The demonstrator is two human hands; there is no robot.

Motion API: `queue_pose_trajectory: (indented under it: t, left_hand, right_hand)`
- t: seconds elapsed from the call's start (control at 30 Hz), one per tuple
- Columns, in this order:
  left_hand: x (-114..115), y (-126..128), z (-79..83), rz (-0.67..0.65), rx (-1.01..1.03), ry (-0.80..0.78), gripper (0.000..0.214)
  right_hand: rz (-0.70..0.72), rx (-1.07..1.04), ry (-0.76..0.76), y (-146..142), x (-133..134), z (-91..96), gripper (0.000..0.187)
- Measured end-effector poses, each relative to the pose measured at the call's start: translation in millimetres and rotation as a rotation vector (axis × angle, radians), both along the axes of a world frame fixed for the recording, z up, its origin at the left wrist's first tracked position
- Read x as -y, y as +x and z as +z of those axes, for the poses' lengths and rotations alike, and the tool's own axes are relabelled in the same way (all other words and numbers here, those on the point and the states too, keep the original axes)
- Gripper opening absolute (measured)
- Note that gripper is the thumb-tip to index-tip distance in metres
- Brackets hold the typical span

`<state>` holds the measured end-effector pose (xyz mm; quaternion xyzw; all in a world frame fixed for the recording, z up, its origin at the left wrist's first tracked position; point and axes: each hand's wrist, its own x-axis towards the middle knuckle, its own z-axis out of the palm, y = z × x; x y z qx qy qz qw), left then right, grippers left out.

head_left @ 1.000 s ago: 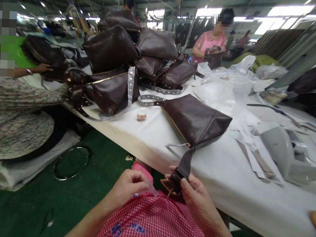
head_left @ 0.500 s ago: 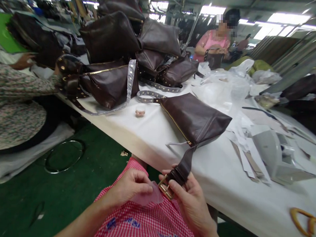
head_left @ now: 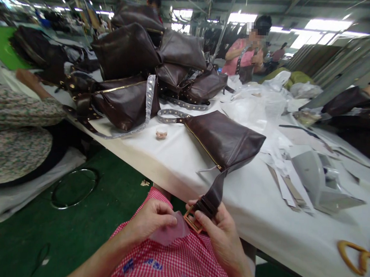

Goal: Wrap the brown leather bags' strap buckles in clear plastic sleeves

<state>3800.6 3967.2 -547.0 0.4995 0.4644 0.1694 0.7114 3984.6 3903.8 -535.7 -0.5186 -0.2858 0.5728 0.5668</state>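
My left hand [head_left: 153, 218] pinches a thin translucent plastic piece [head_left: 170, 231] beside the buckle, over a red checked apron [head_left: 164, 260]. My right hand [head_left: 219, 228] is closed around the buckle end of a dark brown strap [head_left: 215, 193], thumb on the gold-coloured metal buckle [head_left: 193, 220]. The strap runs up to a dark brown leather handbag [head_left: 226, 136] lying on the white-covered table. A gold zipper [head_left: 203, 147] lines the bag's near edge, and a studded strap [head_left: 170, 116] in clear wrap loops from its far end.
Several brown bags [head_left: 127, 50] are piled at the back left. A person's patterned sleeve [head_left: 27, 107] is at the left; a person in pink [head_left: 242, 59] handles a bag behind. Right lie clear plastic bags [head_left: 254, 104], a grey dispenser [head_left: 324, 181] and a yellow-brown ring [head_left: 351, 256]. A tape roll [head_left: 161, 133] sits nearby.
The view has shifted slightly. My hands keep nearly the same hold on the plastic piece and buckle strap. Behind, the person in pink has raised a studded strap.
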Motion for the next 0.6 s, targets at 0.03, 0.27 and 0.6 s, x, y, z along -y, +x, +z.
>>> queue_pose_trajectory:
  t: [0.03, 0.27, 0.6]
  left_hand:
    - [0, 0, -0.2, -0.003, -0.001, 0.010, 0.019]
    - [-2, 7, 2.2, -0.052, -0.001, 0.020, 0.018]
    - [-2, 16, 6.1, -0.060, 0.046, -0.055, 0.018]
  right_hand:
    - [-0.003, -0.003, -0.002, 0, 0, 0.9, 0.040]
    - [0.012, 0.005, 0.010, -1, 0, -0.6, 0.042]
    - [-0.008, 0.024, 0.060, -6, -4, -4.7, 0.034]
